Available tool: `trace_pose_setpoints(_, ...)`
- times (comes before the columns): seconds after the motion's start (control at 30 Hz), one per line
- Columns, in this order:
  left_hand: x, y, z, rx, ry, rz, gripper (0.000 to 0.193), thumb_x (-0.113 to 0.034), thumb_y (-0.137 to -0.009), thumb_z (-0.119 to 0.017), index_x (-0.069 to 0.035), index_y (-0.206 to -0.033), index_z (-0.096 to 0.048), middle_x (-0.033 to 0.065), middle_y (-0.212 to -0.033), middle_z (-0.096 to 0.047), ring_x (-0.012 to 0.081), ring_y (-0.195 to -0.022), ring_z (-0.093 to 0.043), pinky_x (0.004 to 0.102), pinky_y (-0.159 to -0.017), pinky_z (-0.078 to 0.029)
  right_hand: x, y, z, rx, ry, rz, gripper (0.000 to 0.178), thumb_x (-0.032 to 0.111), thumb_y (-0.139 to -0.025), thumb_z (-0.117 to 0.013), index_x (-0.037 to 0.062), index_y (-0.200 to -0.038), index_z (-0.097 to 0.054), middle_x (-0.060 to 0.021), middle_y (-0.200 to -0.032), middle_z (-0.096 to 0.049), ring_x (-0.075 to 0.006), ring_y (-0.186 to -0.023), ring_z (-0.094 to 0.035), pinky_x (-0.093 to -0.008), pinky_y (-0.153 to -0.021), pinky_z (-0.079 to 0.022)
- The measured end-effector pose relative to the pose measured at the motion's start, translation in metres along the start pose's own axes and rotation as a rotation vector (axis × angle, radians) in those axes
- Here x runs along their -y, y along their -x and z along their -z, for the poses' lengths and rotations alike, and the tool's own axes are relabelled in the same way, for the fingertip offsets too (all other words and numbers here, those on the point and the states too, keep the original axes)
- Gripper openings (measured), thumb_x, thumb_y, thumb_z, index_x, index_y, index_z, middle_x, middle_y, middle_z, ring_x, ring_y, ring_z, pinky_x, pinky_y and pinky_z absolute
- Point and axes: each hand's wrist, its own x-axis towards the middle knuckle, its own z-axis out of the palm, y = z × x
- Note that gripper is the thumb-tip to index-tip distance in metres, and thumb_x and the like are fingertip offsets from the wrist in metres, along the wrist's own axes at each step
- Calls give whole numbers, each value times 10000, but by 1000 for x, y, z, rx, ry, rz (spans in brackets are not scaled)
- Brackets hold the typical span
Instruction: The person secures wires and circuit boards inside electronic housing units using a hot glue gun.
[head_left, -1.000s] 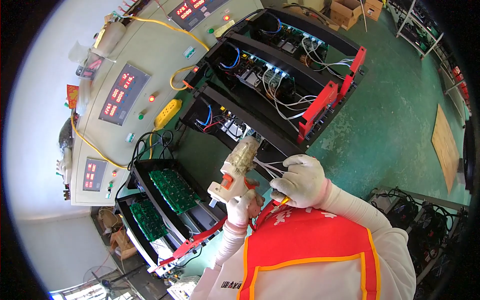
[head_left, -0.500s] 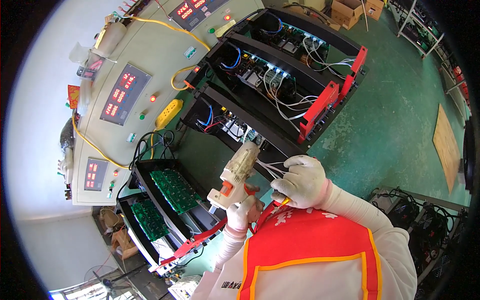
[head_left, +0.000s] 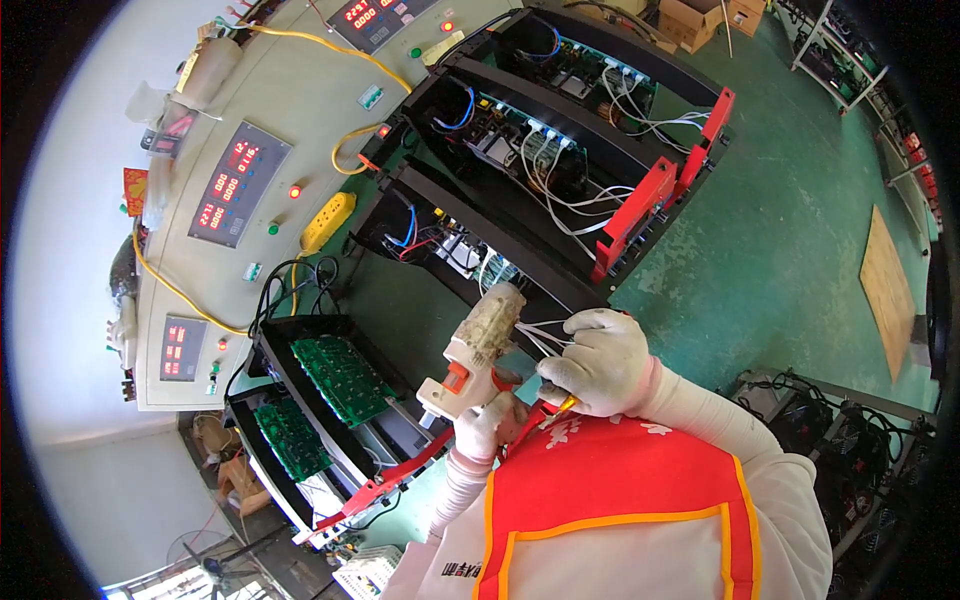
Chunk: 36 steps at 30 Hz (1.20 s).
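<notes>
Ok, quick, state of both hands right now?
Left hand: closed, holding the glue gun.
Right hand: curled closed; what it holds can't be told.

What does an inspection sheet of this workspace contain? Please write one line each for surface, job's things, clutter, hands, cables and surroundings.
Surface: green floor, with pale worn patches.
Job's things: white glue gun with orange trigger and stained front; open black units with boards and wiring.
Clutter: cardboard boxes and a flat wooden board.
Hands: left hand grips the glue gun; right hand is gloved and curled, its hold unclear.
Cables: white cables reach the right hand; black cables bunch near the console.
Surroundings: console with lit red displays; yellow power strip.
</notes>
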Motion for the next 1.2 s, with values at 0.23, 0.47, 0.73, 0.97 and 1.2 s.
trace_pose_setpoints(0.23, 0, -2, -2, -1, 65, -12, 328, -16, -783, -530, 31, -1106, -494, 125, -888, -565, 187, -598, -571, 303, -550, -480, 1, -1, 1, 6, -6, -7, 286, 287, -678, -740, 132, -833, -556, 6, -523, -453, -213, -512, -529, -366, -699, -515)
trace_pose_setpoints(0.47, 0, 2, -1, 26, 54, -53, 342, -30, -785, -551, 31, -1115, -488, 119, -888, -563, 186, -609, -577, 308, -553, -482, 1, -1, 0, 26, 3, 6, 304, 286, -691, -735, 134, -880, -551, 10, -534, -456, -212, -517, -530, -366, -705, -514)
trace_pose_setpoints(0.73, -4, -3, 0, 45, 47, -14, 304, -30, -783, -542, 38, -1076, -501, 122, -825, -571, 196, -594, -577, 314, -530, -473, 2, -1, 4, 49, 13, -8, 308, 269, -684, -733, 126, -887, -551, 1, -551, -486, -222, -529, -541, -377, -706, -509)
trace_pose_setpoints(0.97, -2, 5, 10, -3, 91, -43, 370, -134, -750, -546, 43, -1072, -504, 153, -889, -581, 220, -505, -536, 338, -488, -452, 2, -2, 1, 61, -24, -11, 262, 215, -657, -739, 127, -828, -562, 6, -546, -508, -218, -509, -525, -378, -710, -502)
trace_pose_setpoints(1.2, -1, 23, 39, 31, 36, -52, 381, -174, -759, -561, 37, -1069, -491, 171, -942, -590, 221, -510, -571, 356, -529, -506, 0, -7, 2, 62, 0, -21, 153, 110, -583, -702, 135, -655, -569, 4, -524, -492, -203, -486, -492, -348, -718, -498)
